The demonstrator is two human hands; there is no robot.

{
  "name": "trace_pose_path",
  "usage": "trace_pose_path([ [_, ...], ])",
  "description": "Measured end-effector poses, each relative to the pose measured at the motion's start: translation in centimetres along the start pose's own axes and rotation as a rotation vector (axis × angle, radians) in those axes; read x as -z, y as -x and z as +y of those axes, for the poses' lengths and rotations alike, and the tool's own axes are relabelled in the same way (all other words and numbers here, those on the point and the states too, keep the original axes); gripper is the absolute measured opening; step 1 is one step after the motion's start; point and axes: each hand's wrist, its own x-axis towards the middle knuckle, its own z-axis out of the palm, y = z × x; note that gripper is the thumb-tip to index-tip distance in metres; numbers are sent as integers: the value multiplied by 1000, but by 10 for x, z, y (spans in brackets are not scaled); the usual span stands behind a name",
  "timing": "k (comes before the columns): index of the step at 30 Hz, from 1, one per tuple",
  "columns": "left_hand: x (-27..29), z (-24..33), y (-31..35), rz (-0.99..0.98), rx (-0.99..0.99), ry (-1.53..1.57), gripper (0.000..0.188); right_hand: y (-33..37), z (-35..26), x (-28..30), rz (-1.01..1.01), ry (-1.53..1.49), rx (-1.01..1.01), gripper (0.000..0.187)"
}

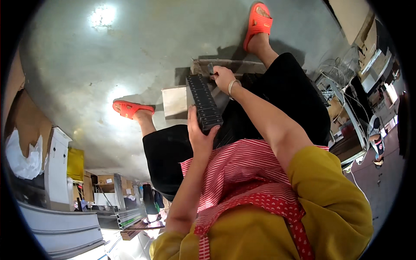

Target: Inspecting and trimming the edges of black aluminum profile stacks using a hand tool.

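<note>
A long dark block [203,99], seemingly a row of black bars with small round dots along them, lies slanting between my knees. At its near end, my left hand [200,136] is closed around it, with the thumb on one side and the fingers on the other. Just past the far end, on the right, my right hand [224,79] pinches a small flat greyish piece [211,69] that sticks out past the fingers. Its exact kind is too small to make out. The right fingertips are apart from the block's top.
A pale board [175,102] sits left of the block, and a wooden beam [232,66] lies beyond it. My feet in orange sandals [259,27] rest on the grey floor [130,56]. Cabinets [57,167] stand at left; a cable-strewn bench [346,117] is at right, with another person [378,145] beyond.
</note>
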Motion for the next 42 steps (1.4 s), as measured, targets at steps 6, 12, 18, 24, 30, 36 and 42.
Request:
trace_pose_path([
  [6, -5, -14, -1, 79, -126, 13, 83, 3, 4, -7, -48, -167, 3, 9],
  [12, -5, -24, -1, 108, -185, -33, 86, 8, -5, -6, -125, -160, 101, 14],
  [18, -12, -33, 3, 191, -151, 47, 89, 4, -4, -14, -132, -164, 195, 14],
  [24, -10, -34, 2, 195, -130, -4, 90, 1, -1, -17, -159, -196, 262, 16],
  [30, -15, -37, 2, 208, -162, 171, 86, -13, 3, -17, -64, -192, 330, 12],
  [36, -16, -25, 2, 217, -174, 177, 88, -8, -10, -6, -109, -84, 325, 17],
  [42, -17, -18, 4, 233, -185, 224, 83, -6, -3, -20, -21, -169, 341, 11],
])
